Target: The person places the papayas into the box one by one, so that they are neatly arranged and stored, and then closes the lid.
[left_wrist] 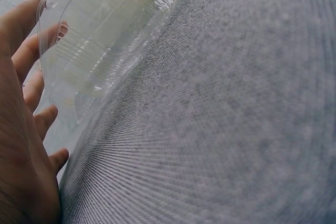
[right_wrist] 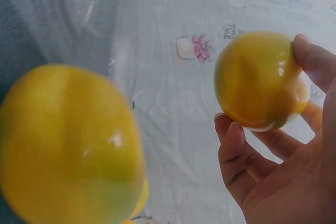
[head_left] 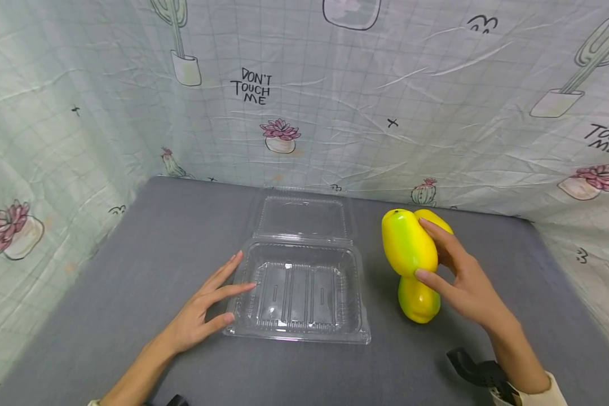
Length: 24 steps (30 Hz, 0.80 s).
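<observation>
My right hand (head_left: 464, 282) grips a glossy yellow papaya (head_left: 408, 242) with a green streak, thumb on one side and fingers on the other. The right wrist view shows the held papaya off the table. Nearer to me, a second papaya (head_left: 419, 301) lies on the table, partly hidden by the held one; it looms large at the left of the right wrist view. Behind is a third papaya (head_left: 438, 219), mostly covered. My left hand (head_left: 198, 316), fingers spread, rests at the left rim of a clear plastic clamshell box (head_left: 362, 304), whose lid is folded back.
A grey cloth covers the table (head_left: 182, 225). Printed fabric (head_left: 335, 101) with potted cacti hangs behind it and along the sides. The clear lid (head_left: 304, 217) lies toward the back fabric. By the right forearm is a black wrist strap mount (head_left: 474, 366).
</observation>
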Each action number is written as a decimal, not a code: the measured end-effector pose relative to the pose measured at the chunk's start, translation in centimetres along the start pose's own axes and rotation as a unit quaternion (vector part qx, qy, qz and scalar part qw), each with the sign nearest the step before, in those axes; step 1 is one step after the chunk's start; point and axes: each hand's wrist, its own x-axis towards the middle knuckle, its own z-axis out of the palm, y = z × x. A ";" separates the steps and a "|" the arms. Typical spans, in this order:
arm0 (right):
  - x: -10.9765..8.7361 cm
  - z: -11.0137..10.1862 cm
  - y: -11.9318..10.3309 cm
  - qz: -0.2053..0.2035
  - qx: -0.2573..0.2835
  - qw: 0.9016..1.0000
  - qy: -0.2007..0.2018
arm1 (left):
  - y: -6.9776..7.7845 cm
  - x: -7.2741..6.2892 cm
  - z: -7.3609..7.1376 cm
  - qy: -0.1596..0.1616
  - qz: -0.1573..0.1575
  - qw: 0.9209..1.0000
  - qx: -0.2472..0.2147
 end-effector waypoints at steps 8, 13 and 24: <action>0.8 0.4 -0.7 -0.023 0.014 1.000 0.006 | 0.0 0.1 0.1 -0.002 -0.004 1.000 -0.004; 1.5 0.8 -1.4 -0.031 0.024 0.999 0.009 | 0.0 0.1 0.0 -0.002 -0.004 1.000 -0.008; 3.3 2.3 -2.5 -0.054 0.023 0.998 -0.021 | 0.3 0.2 -0.3 -0.004 -0.006 1.000 -0.009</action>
